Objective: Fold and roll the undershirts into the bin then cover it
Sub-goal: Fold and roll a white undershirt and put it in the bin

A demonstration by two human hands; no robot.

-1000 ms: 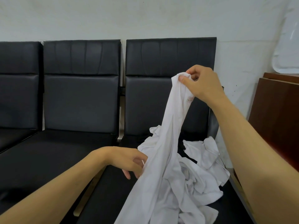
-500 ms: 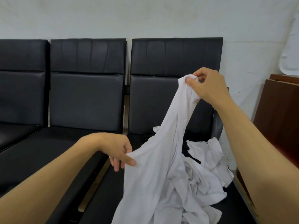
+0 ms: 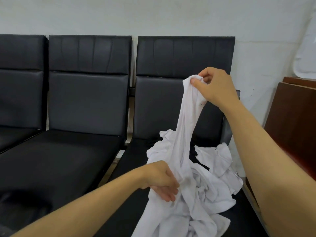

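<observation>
Nearest, at 7 o'clock: left hand [image 3: 162, 181] reaching in from the lower left, fingers loosely extended, fingertips touching the hanging cloth of a white undershirt [image 3: 183, 144] at mid-length; whether any cloth is pinched cannot be told

Below and right of that hand, from 6 to 4 o'clock: loose pile of white undershirts [image 3: 212, 177] heaped on the seat of the right-hand black chair [image 3: 171, 93], crumpled, unfolded, with a dark patch of seat showing through near the pile's centre. Lower end of the held undershirt draped down past the left hand toward the bottom edge, touching the pile

Higher, at 1 o'clock: right hand [image 3: 213, 88] raised in front of the chair back, thumb and fingers curled, pinching the top end of the same undershirt. Cloth stretched into a narrow band between the raised hand and the pile

Farther, at 10 to 11 o'clock: middle black chair [image 3: 89, 93] just beside the right-hand one, and part of a third black chair [image 3: 20, 86] at the left edge

At 3 o'clock: brown wooden panel [image 3: 294, 120], tilted, near the right forearm

Farthest, across 12 o'clock: pale wall [image 3: 153, 16] behind the row of chairs
</observation>
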